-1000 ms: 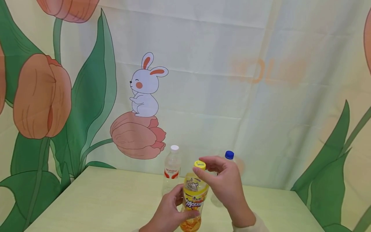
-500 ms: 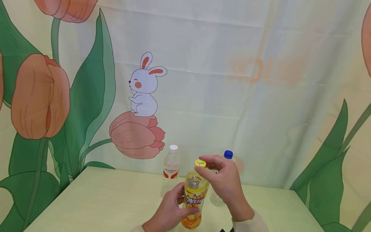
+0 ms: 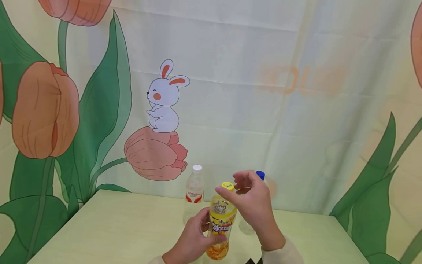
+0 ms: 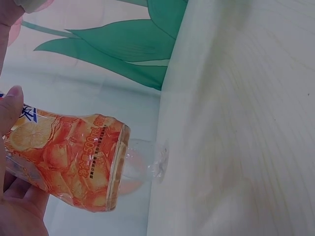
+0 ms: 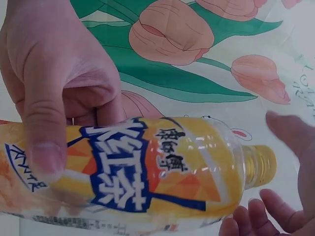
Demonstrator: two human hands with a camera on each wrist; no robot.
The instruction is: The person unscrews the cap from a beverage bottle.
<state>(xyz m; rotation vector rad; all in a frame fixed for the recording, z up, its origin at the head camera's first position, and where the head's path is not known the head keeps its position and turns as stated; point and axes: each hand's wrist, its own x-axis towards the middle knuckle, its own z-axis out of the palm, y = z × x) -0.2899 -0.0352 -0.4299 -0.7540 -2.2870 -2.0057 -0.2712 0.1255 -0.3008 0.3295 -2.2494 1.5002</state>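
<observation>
My left hand (image 3: 194,234) grips a bottle (image 3: 221,229) with a yellow cap and a yellow-orange label, its thumb across the front. In the left wrist view, the orange lower end of the bottle (image 4: 74,157) is off the tabletop. My right hand (image 3: 254,201) is beside the yellow cap (image 3: 227,186), thumb and fingers spread apart around it. In the right wrist view, the right hand's thumb and fingertips (image 5: 256,219) stand away from the cap (image 5: 266,164), which sits on the bottle neck.
Behind the hands, a clear bottle with a white cap (image 3: 194,194) stands on the pale table (image 3: 125,227). Another clear bottle with a blue cap (image 3: 260,175) is partly hidden by the right hand. A printed curtain (image 3: 224,110) hangs behind the table.
My right fingers were closed on the yellow cap and have now spread away from it. The left hand keeps its grip on the bottle, nearly still.
</observation>
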